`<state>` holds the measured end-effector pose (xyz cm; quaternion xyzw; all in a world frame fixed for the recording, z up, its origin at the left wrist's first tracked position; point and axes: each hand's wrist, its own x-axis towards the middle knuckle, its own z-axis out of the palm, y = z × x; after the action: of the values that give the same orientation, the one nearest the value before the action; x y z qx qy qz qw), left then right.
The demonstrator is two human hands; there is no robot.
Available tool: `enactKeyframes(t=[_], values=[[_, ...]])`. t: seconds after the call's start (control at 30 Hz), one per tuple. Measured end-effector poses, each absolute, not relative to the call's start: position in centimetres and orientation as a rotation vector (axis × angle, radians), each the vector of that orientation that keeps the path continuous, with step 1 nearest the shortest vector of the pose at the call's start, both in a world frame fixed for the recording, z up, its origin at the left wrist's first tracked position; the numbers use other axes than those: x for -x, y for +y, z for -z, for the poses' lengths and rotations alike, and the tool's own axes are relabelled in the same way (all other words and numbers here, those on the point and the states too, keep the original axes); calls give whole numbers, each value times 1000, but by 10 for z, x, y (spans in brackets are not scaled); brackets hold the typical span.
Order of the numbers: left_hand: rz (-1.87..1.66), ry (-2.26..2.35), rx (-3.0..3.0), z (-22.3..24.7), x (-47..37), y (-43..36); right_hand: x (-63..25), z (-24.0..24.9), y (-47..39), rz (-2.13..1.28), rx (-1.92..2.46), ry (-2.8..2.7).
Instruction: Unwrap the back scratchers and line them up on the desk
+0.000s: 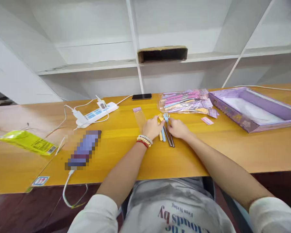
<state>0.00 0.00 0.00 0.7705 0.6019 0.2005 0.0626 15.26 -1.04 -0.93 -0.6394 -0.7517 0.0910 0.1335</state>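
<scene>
On the wooden table, my left hand [153,128] has its fingers closed round the left side of a small bundle of hand-shaped sticks. A yellow hand-shaped end [161,116] and a blue one [166,117] point away from me, with dark metal rods [170,139] and yellow and blue handles toward me. My right hand [178,128] pinches the bundle from the right. Beside my left hand lies a clear plastic sleeve [139,117] with a purple top. Behind the hands is a pile of packed pink, blue and yellow sticks [184,101].
A purple open box [249,124] stands at the right, near a small pink card [207,120]. Leftward are a power strip [97,114] with cables, a phone with a blurred screen [84,149] and a yellow packet [30,141]. A black phone [142,96] lies at the back.
</scene>
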Motion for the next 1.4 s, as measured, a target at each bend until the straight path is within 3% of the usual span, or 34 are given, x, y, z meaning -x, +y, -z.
enactKeyframes(t=[0.13,0.3,0.5,0.67,0.83,0.93,1.17,1.4], values=[[-777,2217,-2175,-16,30,9,-158,11,-6,-246,1841,-2118],[-457,2388,-1871,-14,61,22,-162,16,-2,-339,1835,-2051],[-256,2087,-1857,-9,84,35,-163,20,-1,-362,1776,-2038],[-577,1531,-1726,-15,79,31,-161,16,-1,-439,1638,-1878],[-654,967,-1734,-25,52,13,-158,6,-3,-898,1167,-1406],[-546,940,-1876,-29,44,6,-159,1,-3,-1085,981,-1206],[-299,1153,-2061,-30,57,10,-161,-1,-1,-1087,942,-1032],[-809,1111,-2020,-32,40,4,-143,3,-13,-1120,981,-1165]])
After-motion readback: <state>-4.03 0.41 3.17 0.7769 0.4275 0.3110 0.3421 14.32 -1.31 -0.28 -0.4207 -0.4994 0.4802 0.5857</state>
